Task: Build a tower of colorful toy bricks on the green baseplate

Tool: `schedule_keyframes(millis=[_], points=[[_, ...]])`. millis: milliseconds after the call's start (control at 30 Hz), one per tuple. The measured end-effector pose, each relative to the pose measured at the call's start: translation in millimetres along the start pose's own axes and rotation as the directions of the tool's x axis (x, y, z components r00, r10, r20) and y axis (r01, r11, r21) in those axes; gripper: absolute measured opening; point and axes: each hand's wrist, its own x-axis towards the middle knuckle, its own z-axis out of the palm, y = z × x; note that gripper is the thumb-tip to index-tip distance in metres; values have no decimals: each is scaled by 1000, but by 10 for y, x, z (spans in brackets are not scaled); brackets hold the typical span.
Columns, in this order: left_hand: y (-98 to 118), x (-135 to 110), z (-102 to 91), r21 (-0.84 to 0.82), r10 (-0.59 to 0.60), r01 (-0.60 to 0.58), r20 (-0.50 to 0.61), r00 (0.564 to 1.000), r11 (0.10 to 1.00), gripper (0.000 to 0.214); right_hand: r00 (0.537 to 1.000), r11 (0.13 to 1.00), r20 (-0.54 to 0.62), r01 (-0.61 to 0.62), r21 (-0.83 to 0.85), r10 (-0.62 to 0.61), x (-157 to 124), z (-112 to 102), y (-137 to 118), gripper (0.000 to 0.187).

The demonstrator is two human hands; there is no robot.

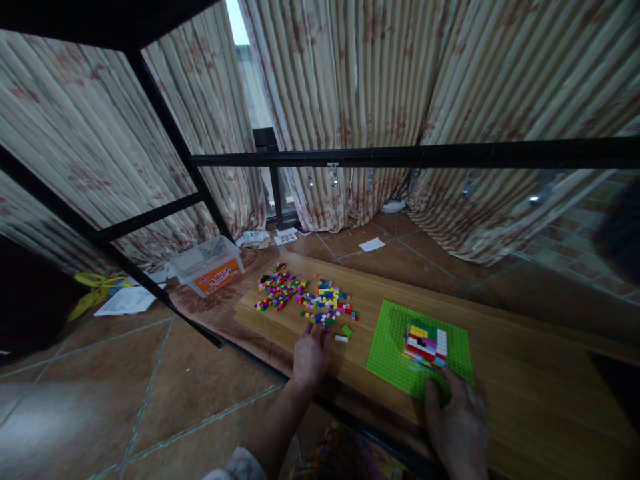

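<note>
My left hand (311,355) is at the near edge of a pile of small toy building bricks (325,300), its fingers curled together and pointing down. Whatever is between its fingertips is too small and hidden to make out. Just right of it lie a white brick (341,339) and a lime green brick (347,330). A green baseplate (387,340) carries a small block built of red, white, yellow and other bricks (425,343). Over the baseplate's near right edge is my right hand (457,420), thumb and fingers apart, close to the built block.
A second heap of tiny colourful bricks (280,288) lies at the left end of the wooden board (510,353). Beyond it stands a clear plastic box (210,267) with an orange label. A black metal frame (390,157) crosses above, before the curtains. Papers (372,245) lie on the tiles.
</note>
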Motion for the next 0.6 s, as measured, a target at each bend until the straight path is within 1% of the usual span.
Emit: schedule_keyframes(millis=[100,167,300,367,467,533,600], points=[[70,5,19,112,-27,21,56,998,993,22,1000,1000,8,-12,-3,12,-1,1,3,58],[105,11,23,165,-53,41,71,996,985,23,1000,1000,8,-20,-6,20,-3,5,5,59],[139,18,17,200,-71,54,79,994,978,21,1000,1000,2,-20,0,20,-4,19,11,60],[139,16,10,183,-71,57,70,995,982,20,1000,1000,1,-14,7,14,-2,24,13,58],[141,18,-17,110,-73,67,49,996,992,18,1000,1000,-3,-1,23,1,0,28,13,56],[169,23,-45,30,-80,79,37,996,996,17,1000,999,-4,-5,31,5,-1,28,10,54],[229,27,-69,-91,-67,70,36,997,993,14,1000,999,2,-17,37,16,-4,27,3,53]])
